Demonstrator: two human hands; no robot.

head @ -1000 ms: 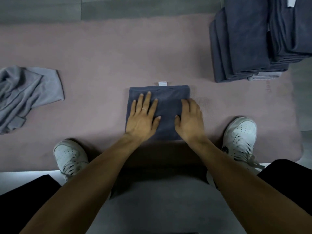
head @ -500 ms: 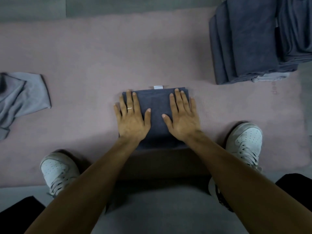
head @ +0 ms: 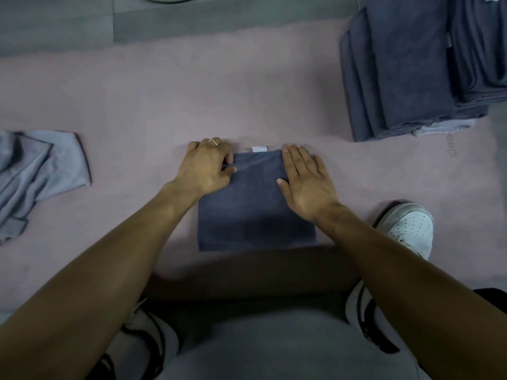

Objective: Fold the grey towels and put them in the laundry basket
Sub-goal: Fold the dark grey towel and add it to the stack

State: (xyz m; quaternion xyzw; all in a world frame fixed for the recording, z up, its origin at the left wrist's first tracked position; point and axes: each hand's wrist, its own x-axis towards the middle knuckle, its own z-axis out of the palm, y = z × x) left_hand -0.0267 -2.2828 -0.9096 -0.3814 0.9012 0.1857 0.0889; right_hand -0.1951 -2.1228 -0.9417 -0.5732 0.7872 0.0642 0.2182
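A dark grey towel (head: 255, 207), folded into a small rectangle with a white tag at its far edge, lies on the pink mat (head: 170, 100) in front of me. My left hand (head: 205, 165) curls round the towel's far left corner, thumb on top and fingers tucked at the edge. My right hand (head: 304, 179) lies flat with straight fingers on the towel's right side. No laundry basket is in view.
A stack of folded dark grey towels (head: 411, 67) stands at the back right. A crumpled lighter grey towel (head: 35, 171) lies at the left edge. My white shoe (head: 408, 226) rests on the mat at the right. Grey floor borders the mat's far side.
My left hand slid to the towel's far left corner and its fingers curled round the edge. My right hand shifted to the towel's right side, still flat.
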